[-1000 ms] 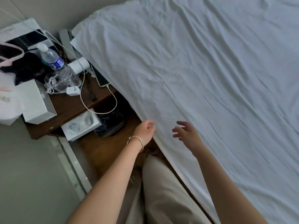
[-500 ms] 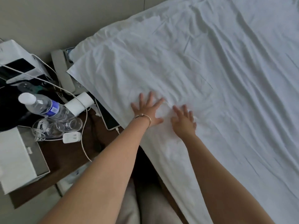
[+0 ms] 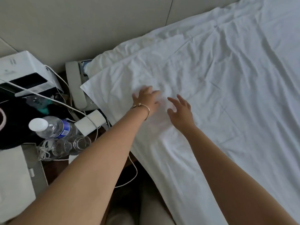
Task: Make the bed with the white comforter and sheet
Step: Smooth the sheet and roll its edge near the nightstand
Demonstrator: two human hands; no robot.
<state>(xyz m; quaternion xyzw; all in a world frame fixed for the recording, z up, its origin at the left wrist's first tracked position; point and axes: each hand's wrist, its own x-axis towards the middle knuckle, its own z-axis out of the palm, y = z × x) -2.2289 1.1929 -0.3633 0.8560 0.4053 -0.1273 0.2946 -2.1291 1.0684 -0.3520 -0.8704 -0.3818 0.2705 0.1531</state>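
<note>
The white comforter (image 3: 211,98) was spread over the bed, its near corner reaching the bedside table (image 3: 53,164) edge, with another white layer, probably the sheet (image 3: 129,47), peeking out along the wall side. It looked soft, light and floppy, so I'd guess it slides easily and is best grabbed by that corner or the side hem. Wrinkled all over, long creases running diagonally. The left hand (image 3: 146,99) lay flat on it with fingers spread, bracelet on the wrist. The right hand (image 3: 180,109) was just beside it, fingers loose and splayed, holding nothing. A water bottle (image 3: 52,127) sat nearby.
</note>
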